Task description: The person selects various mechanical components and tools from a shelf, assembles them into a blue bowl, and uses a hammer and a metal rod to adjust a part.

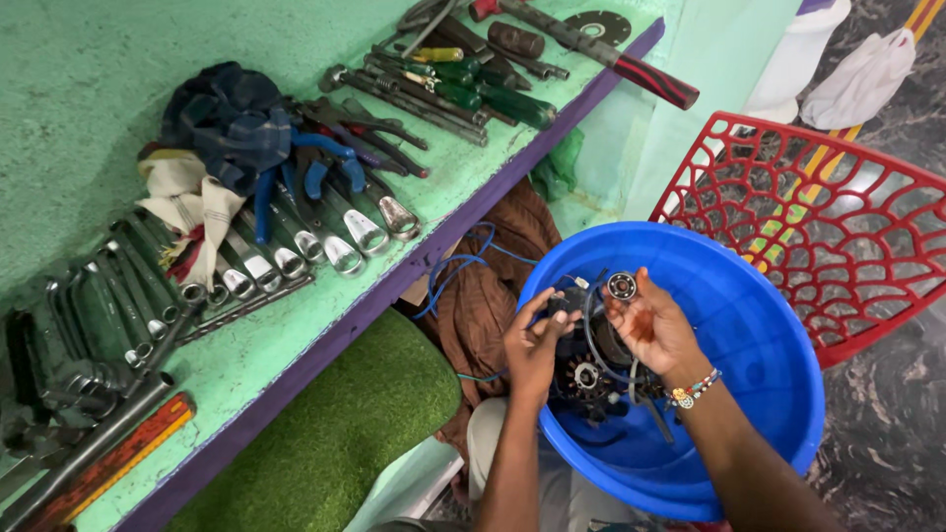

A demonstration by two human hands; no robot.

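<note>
bearing [621,287] pinched in right hand [652,330] grip | left hand [535,345] grip open, empty, beside motor [589,372] | both over blue tub [749,325]

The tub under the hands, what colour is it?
The tub is bright blue, plain; the head view shows it.

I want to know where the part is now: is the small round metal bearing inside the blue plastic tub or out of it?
Out: the right hand holds the small round metal bearing in its fingertips above the blue plastic tub.
</note>
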